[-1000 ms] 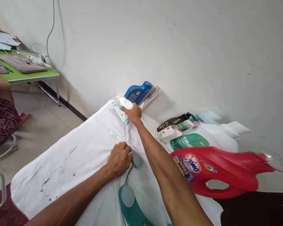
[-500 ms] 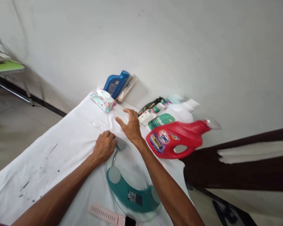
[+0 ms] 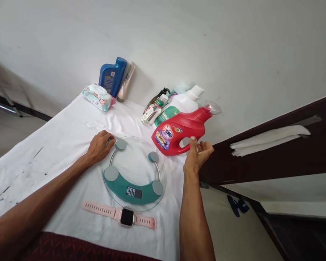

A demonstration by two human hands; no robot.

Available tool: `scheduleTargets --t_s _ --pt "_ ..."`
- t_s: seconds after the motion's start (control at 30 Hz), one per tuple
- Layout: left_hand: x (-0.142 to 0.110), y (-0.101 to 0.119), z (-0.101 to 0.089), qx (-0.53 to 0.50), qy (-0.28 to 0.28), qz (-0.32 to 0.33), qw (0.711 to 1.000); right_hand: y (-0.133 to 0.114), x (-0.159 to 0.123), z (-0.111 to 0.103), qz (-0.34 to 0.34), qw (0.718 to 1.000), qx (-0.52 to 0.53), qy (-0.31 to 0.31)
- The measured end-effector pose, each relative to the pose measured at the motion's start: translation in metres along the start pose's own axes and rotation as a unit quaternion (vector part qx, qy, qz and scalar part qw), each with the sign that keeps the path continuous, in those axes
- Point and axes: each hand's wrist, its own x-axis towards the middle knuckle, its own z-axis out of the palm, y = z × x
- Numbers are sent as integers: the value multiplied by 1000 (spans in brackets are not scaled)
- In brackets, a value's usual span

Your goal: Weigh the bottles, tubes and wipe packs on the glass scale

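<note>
A round glass bathroom scale (image 3: 136, 194) with a teal band lies on the cloth, its display lit and reading what looks like 0.0. Against its upper left rim rests my left hand (image 3: 100, 146), palm down, fingers slightly bent and empty. My right hand (image 3: 197, 156) is at the handle side of a red OMO detergent bottle (image 3: 176, 130), thumb raised by the handle opening and fingers apart from it; no closed grip shows. A pink-strapped smartwatch (image 3: 126, 216) lies flat in front of the scale.
Behind the red bottle stand a white detergent jug (image 3: 186, 103), a small clear bottle (image 3: 154, 110) and a dark pump bottle (image 3: 157, 96). Wet wipes (image 3: 97, 96), a blue bottle (image 3: 111, 78) and a beige tube (image 3: 126, 81) stand by the wall. Slippers (image 3: 237, 205) lie on the floor.
My right hand has moved from above the scale's far side rightward to the red bottle's handle. My left hand stays by the scale's rim. The view has shifted, showing the whole scale and watch.
</note>
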Motion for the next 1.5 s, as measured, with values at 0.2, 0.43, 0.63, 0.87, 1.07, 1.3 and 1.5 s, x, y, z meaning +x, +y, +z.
scheduleTargets --t_s 0.2,0.43,0.63,0.87,1.07,1.3,1.5 --pt "-1 3 -1 -19 -4 -10 1000 12 39 12 64 988 82 -115" --pt "1 5 -4 -20 -13 -24 999 19 26 12 89 979 119 -140" --pt "1 4 -4 -17 -10 -19 1000 7 6 24 90 987 130 -25" --pt "-2 2 2 -18 3 -6 1000 -31 -5 12 30 991 119 57" --pt "-3 -1 5 -20 7 -2 1000 -92 -21 -10 -33 976 214 0" --pt "-4 1 4 -17 9 -3 1000 -108 -76 -25 56 963 222 -144" --pt "-4 2 4 -17 8 -3 1000 -101 -118 -22 81 952 214 -201"
